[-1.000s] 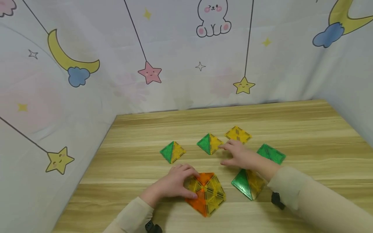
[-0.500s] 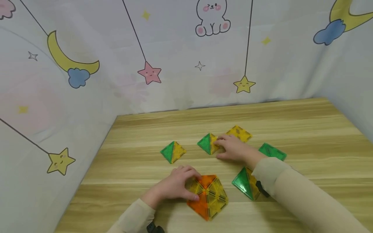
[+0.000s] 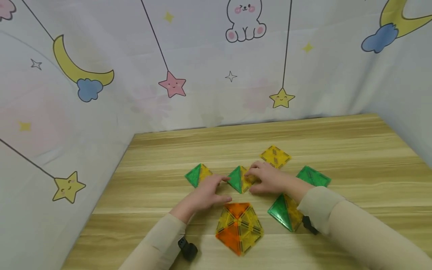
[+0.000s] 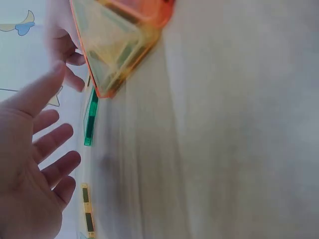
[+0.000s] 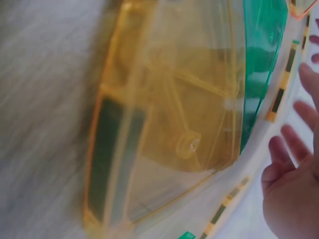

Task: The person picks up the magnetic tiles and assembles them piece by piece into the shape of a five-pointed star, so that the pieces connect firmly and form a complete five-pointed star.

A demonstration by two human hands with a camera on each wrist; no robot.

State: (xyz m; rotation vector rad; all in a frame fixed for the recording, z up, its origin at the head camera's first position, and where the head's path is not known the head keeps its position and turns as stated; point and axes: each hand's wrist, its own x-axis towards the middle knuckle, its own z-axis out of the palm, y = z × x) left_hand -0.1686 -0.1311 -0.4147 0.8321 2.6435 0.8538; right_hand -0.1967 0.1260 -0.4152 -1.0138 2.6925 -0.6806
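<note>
Between the two hands lies a green-and-yellow tile pair (image 3: 235, 179). The right hand (image 3: 270, 179) has its bent fingers and thumb at the yellow half, partly covering it. The left hand (image 3: 206, 193) reaches from the other side, a fingertip near the green corner, thumb held apart; contact is unclear. In the left wrist view the left hand (image 4: 30, 169) shows spread, slightly bent fingers holding nothing. The right wrist view shows the right hand (image 5: 294, 184) with loosely bent, separated fingers. An orange-and-yellow faceted piece (image 3: 250, 228) rests nearer the body, untouched.
Another green-and-yellow pair (image 3: 194, 175) lies partly behind the left hand. A yellow pair (image 3: 275, 156) sits beyond the right hand, a green pair (image 3: 314, 177) to its right. Below the right forearm is a larger green-and-yellow piece (image 3: 281, 213). A patterned curtain (image 3: 209, 48) stands behind.
The left hand has let go of the orange-and-yellow piece and moved up to the middle pair. That pair has shifted slightly towards the body, the right hand having moved onto its yellow half.
</note>
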